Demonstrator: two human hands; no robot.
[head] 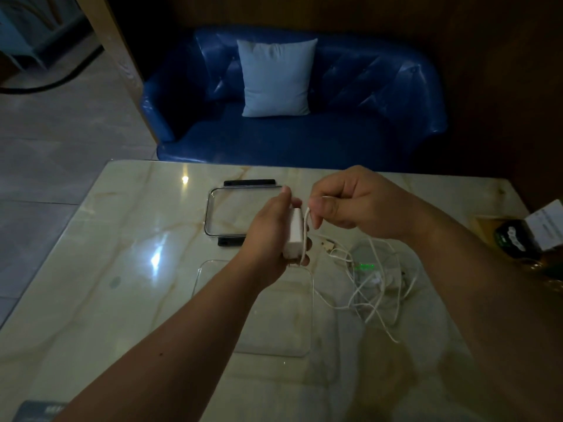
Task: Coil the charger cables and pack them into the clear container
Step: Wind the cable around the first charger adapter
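My left hand (269, 236) grips a white charger brick (295, 234) upright above the table. My right hand (350, 205) pinches a loop of the brick's thin white cable (305, 219) right beside it. The cable runs down to a loose tangle of white cables (376, 287) lying on the table to the right. A clear container (292, 324) sits on the table below my hands, partly hidden by my left forearm. Its clear lid (228, 208) with black clips lies further back.
The marble table (106, 269) has a dark bottle and a white card (545, 223) at the right edge. A green light (365, 265) glows among the cables. A blue sofa (335, 138) with a pale cushion stands behind the table.
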